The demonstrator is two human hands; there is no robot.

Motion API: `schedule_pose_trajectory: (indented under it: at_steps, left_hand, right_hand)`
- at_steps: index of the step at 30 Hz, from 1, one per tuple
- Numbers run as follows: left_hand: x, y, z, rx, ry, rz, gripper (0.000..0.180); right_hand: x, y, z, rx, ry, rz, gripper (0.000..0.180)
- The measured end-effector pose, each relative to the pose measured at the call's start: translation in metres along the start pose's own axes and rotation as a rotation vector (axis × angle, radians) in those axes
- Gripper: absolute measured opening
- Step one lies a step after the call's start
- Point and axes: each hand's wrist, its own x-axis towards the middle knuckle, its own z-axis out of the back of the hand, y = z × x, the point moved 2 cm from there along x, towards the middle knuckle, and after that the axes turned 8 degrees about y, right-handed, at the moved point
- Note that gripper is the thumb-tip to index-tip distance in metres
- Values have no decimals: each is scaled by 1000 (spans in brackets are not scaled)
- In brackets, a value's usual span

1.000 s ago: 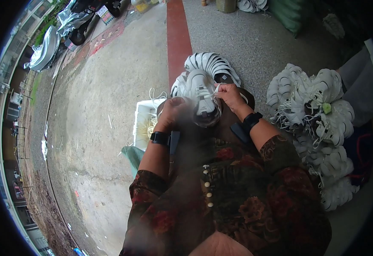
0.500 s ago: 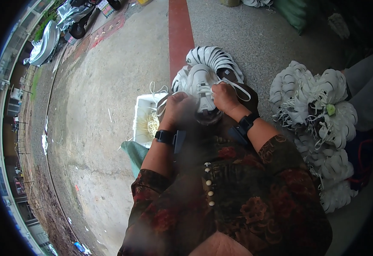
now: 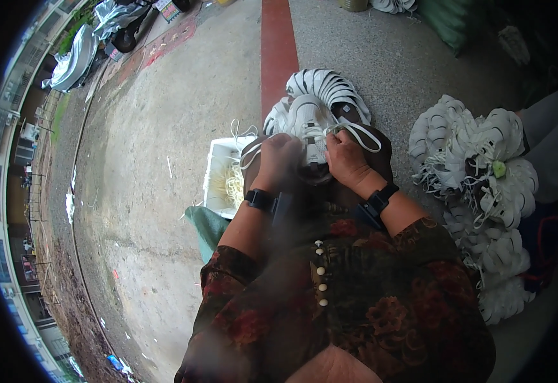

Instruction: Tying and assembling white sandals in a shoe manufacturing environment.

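A white shoe upper (image 3: pixel 311 118) with a pale lace threaded across its front lies between my hands, its toe pointing away from me. My right hand (image 3: pixel 349 161) is closed in a pinch on the white shoelace (image 3: pixel 369 138), which loops out beyond the fingers. My left hand (image 3: pixel 277 161) is closed at the upper's left side, and a lace loop sticks out beside it. Its fingertips are blurred, and the lace seems to run into them. Just beyond the upper rests a fanned row of nested white uppers (image 3: pixel 327 87).
Left of my knees stands a white foam box (image 3: pixel 220 150) holding pale laces (image 3: pixel 233 184), with green cloth (image 3: pixel 203 231) by it. To the right are piled bundles of white uppers (image 3: pixel 499 175). A green sack (image 3: pixel 446 22) lies at the far right; a red stripe (image 3: pixel 279 45) crosses the floor.
My right hand has drawn slightly toward me along the upper, with the lace loop still in its fingers. My left hand has shifted a little closer to the upper. The whole view has moved slightly.
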Motion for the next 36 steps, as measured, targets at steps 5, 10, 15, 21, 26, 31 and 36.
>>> schedule_pose_trajectory:
  at_steps: [5,10,15,21,26,31,36]
  left_hand:
    - [1,0,-3,310,-103,3,15]
    - [-3,5,-3,612,-230,-202,18]
    - [-15,-1,-14,1026,-79,-463,12]
    - [-6,5,-4,1000,-84,-294,12]
    - [-8,-12,-6,948,-12,-182,11]
    - [-8,5,4,852,-4,-398,15]
    - [-5,16,4,630,-150,-296,11]
  right_hand:
    - [3,-19,-9,142,-101,-26,4]
    - [4,2,5,125,-121,10,3]
    - [22,18,-8,207,58,260,4]
    - [30,21,-28,-49,163,102,8]
    - [35,22,-35,-144,184,149,3]
    - [24,24,-14,-51,51,293,3]
    - [3,-21,51,119,-267,119,12]
